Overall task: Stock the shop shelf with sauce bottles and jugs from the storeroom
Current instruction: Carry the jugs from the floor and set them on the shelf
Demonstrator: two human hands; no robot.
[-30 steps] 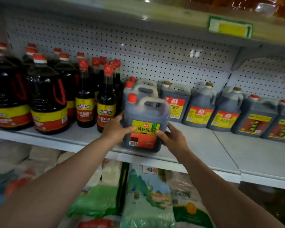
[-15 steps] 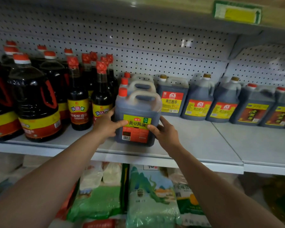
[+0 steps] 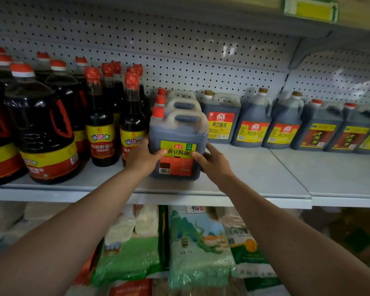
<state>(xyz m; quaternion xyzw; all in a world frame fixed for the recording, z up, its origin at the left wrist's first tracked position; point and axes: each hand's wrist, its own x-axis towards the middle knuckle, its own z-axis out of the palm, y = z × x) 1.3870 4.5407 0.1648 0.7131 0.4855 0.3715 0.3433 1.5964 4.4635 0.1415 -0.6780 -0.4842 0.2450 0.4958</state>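
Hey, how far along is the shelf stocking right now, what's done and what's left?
Done: the shelf already carries large dark bottles, slim bottles and a back row of jugs. In hand: the left hand and right hand grip a red-capped jug at the shelf front, ahead of two matching jugs. Left: bare shelf to its right suggests more stock could fit.

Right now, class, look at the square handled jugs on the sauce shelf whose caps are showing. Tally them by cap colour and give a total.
Red-capped jugs: 5
Gold-capped jugs: 3
Total: 8
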